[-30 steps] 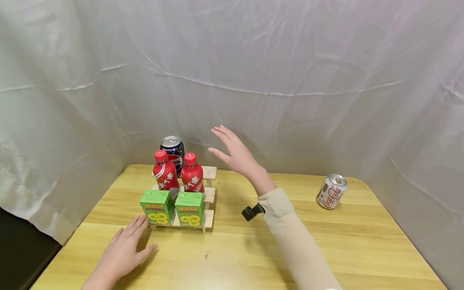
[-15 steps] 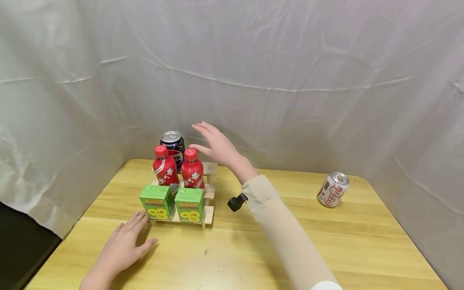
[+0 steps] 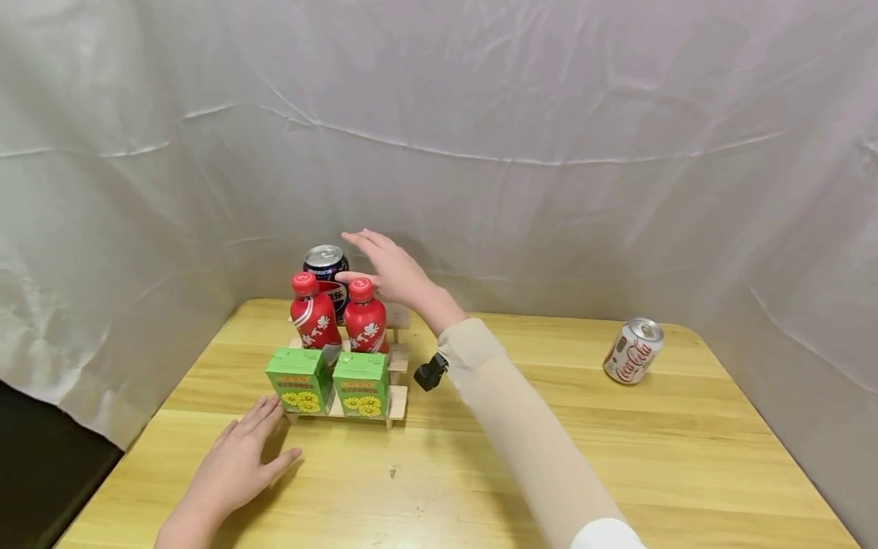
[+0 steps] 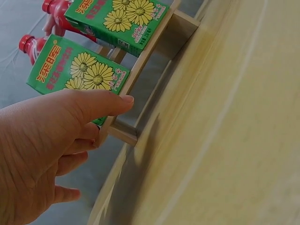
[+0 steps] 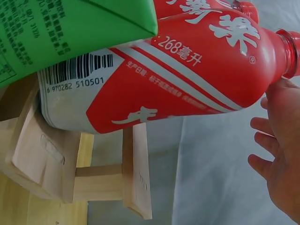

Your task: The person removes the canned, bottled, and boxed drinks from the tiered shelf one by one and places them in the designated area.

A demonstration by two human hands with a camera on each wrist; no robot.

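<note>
My left hand (image 3: 233, 465) lies low at the front left corner of a small three-step wooden rack (image 3: 398, 402), fingers extended and fingertips right at the rack. On the lowest step stand two green drink cartons (image 3: 361, 385) with yellow flowers. Behind them are two red bottles (image 3: 366, 324), upright on the middle step. A dark blue cola can (image 3: 325, 261) occupies the top step, partly hidden. My right hand (image 3: 398, 273) reaches over the rack's back right, fingers straight towards that can, thumb behind the right bottle's cap. In the right wrist view the hand (image 5: 286, 140) holds nothing.
A white Coca-Cola can (image 3: 632, 352) stands alone at the right of the wooden table (image 3: 652, 457). Grey-white cloth (image 3: 521, 152) hangs behind and on both sides. A black area (image 3: 48, 473) borders the table's left edge.
My right hand has moved left, from beside the rack to over its back steps, close to the dark blue can. My left hand stays at the rack's corner.
</note>
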